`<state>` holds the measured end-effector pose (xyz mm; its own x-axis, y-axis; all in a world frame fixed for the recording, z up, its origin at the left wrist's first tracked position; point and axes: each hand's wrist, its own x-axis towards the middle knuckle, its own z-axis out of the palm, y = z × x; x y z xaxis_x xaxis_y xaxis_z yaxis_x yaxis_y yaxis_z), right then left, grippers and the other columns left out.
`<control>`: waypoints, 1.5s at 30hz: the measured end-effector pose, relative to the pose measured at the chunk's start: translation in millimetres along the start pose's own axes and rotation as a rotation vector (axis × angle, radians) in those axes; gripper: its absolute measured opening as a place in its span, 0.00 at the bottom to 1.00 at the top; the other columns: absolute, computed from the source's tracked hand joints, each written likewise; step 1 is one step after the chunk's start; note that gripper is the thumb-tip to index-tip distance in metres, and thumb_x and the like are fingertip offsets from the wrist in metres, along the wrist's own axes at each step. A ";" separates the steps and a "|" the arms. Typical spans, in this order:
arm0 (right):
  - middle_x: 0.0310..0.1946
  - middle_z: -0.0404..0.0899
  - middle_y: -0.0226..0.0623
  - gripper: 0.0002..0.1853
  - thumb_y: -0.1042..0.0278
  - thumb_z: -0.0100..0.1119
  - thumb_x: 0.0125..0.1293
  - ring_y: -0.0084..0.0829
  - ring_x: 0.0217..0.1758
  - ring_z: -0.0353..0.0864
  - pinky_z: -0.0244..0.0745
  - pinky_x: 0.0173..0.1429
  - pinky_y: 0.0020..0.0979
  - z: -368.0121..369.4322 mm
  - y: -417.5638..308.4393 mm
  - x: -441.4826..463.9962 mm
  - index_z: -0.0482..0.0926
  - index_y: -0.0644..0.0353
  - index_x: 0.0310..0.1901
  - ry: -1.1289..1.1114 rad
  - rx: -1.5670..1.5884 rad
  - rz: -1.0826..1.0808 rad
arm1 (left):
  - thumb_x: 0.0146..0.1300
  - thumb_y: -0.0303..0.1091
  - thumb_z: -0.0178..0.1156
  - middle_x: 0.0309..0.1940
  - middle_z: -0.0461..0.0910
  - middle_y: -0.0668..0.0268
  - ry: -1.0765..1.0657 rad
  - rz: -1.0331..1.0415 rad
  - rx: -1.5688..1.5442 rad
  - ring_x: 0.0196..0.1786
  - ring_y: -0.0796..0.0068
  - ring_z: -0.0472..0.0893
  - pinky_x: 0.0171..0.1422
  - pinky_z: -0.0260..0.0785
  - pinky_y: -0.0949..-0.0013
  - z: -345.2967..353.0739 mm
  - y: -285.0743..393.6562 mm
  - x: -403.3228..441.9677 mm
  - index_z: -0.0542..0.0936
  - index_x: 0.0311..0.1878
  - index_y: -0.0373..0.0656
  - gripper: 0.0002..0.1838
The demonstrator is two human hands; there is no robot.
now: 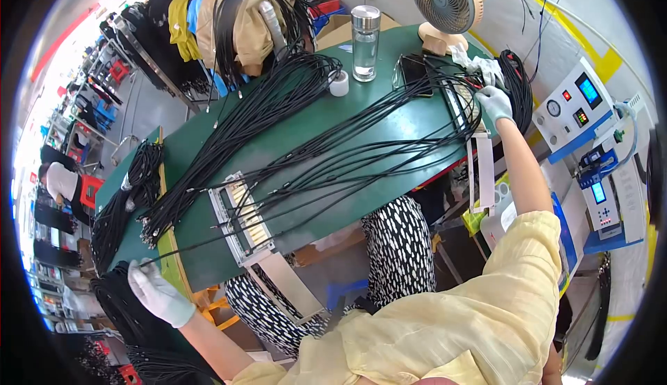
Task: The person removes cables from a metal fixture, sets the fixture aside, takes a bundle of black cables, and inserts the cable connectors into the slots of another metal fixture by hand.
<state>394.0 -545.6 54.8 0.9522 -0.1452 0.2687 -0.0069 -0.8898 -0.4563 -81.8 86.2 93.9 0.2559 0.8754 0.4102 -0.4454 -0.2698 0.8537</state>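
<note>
My left hand (158, 293), in a white glove, pinches the end of a black cable (182, 249) past the table's left edge. That cable runs right over a slotted cream-and-metal holder (244, 224). At the far right of the table, my right hand (495, 103), also gloved, has its fingers closed at the cable ends above a second holder (460, 104). Its fingertips are small in view. Several black cables (361, 129) stretch between the two holders. A thick cable bundle (257, 104) lies behind them, and another bundle (142, 177) is at the left.
The green table (313, 201) carries a glass bottle (365, 45), a white roll (339, 84), a phone (417, 74) and a fan (448, 0). Control boxes (577, 107) stand at the right. More cables (139, 315) hang below my left hand. A person (62, 182) sits far left.
</note>
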 end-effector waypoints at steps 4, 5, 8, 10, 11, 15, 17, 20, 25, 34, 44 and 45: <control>0.38 0.85 0.44 0.13 0.57 0.66 0.60 0.42 0.43 0.84 0.76 0.50 0.36 3.2 -5.7 -7.0 0.86 0.55 0.42 -0.011 0.119 -0.059 | 0.76 0.34 0.51 0.50 0.74 0.59 -0.011 0.170 0.142 0.51 0.71 0.75 0.62 0.72 0.67 -10.8 19.2 24.3 0.71 0.61 0.29 0.19; 0.38 0.86 0.43 0.13 0.57 0.66 0.60 0.42 0.43 0.85 0.76 0.49 0.36 3.1 -11.9 -9.2 0.86 0.55 0.41 -0.019 0.106 -0.108 | 0.76 0.29 0.49 0.55 0.73 0.56 -0.050 0.242 0.228 0.52 0.68 0.76 0.62 0.74 0.67 -22.0 20.5 30.7 0.70 0.61 0.27 0.17; 0.36 0.85 0.44 0.16 0.56 0.65 0.61 0.38 0.40 0.84 0.75 0.49 0.34 -8.9 -53.1 -27.5 0.85 0.59 0.44 -0.224 0.137 -0.083 | 0.76 0.28 0.48 0.55 0.73 0.55 -0.029 0.339 0.397 0.52 0.68 0.75 0.62 0.74 0.66 -20.2 42.5 32.5 0.69 0.62 0.26 0.17; 0.38 0.86 0.41 0.15 0.53 0.63 0.62 0.43 0.44 0.84 0.76 0.49 0.41 -6.1 -65.2 -32.9 0.86 0.52 0.43 -0.128 -0.154 -0.280 | 0.76 0.31 0.49 0.51 0.74 0.55 -0.002 0.185 0.029 0.51 0.68 0.75 0.63 0.72 0.65 -27.5 52.7 41.7 0.70 0.61 0.25 0.19; 0.40 0.85 0.42 0.16 0.50 0.62 0.61 0.44 0.46 0.84 0.76 0.51 0.43 3.7 -63.5 -25.1 0.86 0.51 0.43 -0.148 -0.234 -0.207 | 0.76 0.33 0.50 0.49 0.74 0.55 -0.030 0.176 0.003 0.50 0.68 0.75 0.63 0.71 0.65 -27.7 56.7 42.5 0.70 0.61 0.25 0.20; 0.46 0.84 0.44 0.19 0.50 0.64 0.58 0.43 0.52 0.84 0.77 0.55 0.42 24.9 -63.5 -6.3 0.85 0.55 0.44 -0.355 -0.507 -0.093 | 0.76 0.36 0.50 0.45 0.74 0.57 -0.037 0.157 -0.015 0.48 0.69 0.75 0.62 0.69 0.65 -14.7 65.7 33.2 0.71 0.60 0.25 0.21; 0.46 0.84 0.45 0.17 0.53 0.61 0.60 0.43 0.52 0.83 0.78 0.54 0.43 27.5 -65.1 2.8 0.85 0.55 0.44 -0.379 -0.541 -0.147 | 0.77 0.37 0.50 0.44 0.75 0.58 -0.030 0.137 -0.016 0.47 0.70 0.75 0.62 0.69 0.66 -15.7 64.1 30.2 0.71 0.60 0.27 0.20; 0.44 0.84 0.48 0.15 0.55 0.59 0.62 0.45 0.50 0.83 0.77 0.54 0.43 18.1 -75.2 11.2 0.84 0.55 0.44 -0.220 -0.380 -0.172 | 0.77 0.36 0.50 0.44 0.76 0.61 -0.066 0.153 0.067 0.48 0.73 0.75 0.61 0.69 0.66 -12.8 60.7 19.4 0.72 0.60 0.29 0.19; 0.40 0.85 0.42 0.17 0.54 0.66 0.59 0.37 0.49 0.82 0.72 0.55 0.35 -36.7 -113.1 -1.6 0.86 0.58 0.43 -0.203 0.046 -0.221 | 0.76 0.37 0.53 0.46 0.78 0.60 -0.115 0.059 0.265 0.49 0.73 0.76 0.60 0.69 0.69 0.8 50.7 8.9 0.74 0.57 0.30 0.18; 0.38 0.81 0.23 0.17 0.60 0.58 0.69 0.15 0.31 0.71 0.63 0.35 0.19 -141.4 -186.2 32.5 0.81 0.59 0.56 0.506 0.299 -0.856 | 0.70 0.29 0.58 0.45 0.83 0.62 -0.284 0.028 0.533 0.48 0.75 0.80 0.57 0.70 0.70 32.0 24.9 2.2 0.79 0.52 0.31 0.12; 0.30 0.75 0.32 0.11 0.61 0.55 0.71 0.21 0.19 0.59 0.54 0.24 0.25 -274.6 -329.8 -28.8 0.71 0.56 0.48 0.243 1.265 -0.717 | 0.67 0.28 0.60 0.36 0.83 0.66 -0.415 -0.162 0.614 0.39 0.78 0.81 0.48 0.72 0.74 -1.1 -18.2 18.7 0.82 0.46 0.34 0.09; 0.29 0.73 0.33 0.12 0.63 0.57 0.69 0.22 0.18 0.58 0.53 0.23 0.25 -284.5 -338.1 -27.7 0.72 0.58 0.48 0.228 1.297 -0.778 | 0.67 0.29 0.60 0.35 0.83 0.66 -0.431 -0.181 0.637 0.38 0.78 0.81 0.47 0.72 0.74 -7.3 -22.7 20.8 0.82 0.45 0.34 0.09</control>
<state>283.1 -363.8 443.0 0.5265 -0.0050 0.8502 0.8355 0.1885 -0.5162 -72.7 113.4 80.7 0.6451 0.7304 0.2245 0.1790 -0.4301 0.8848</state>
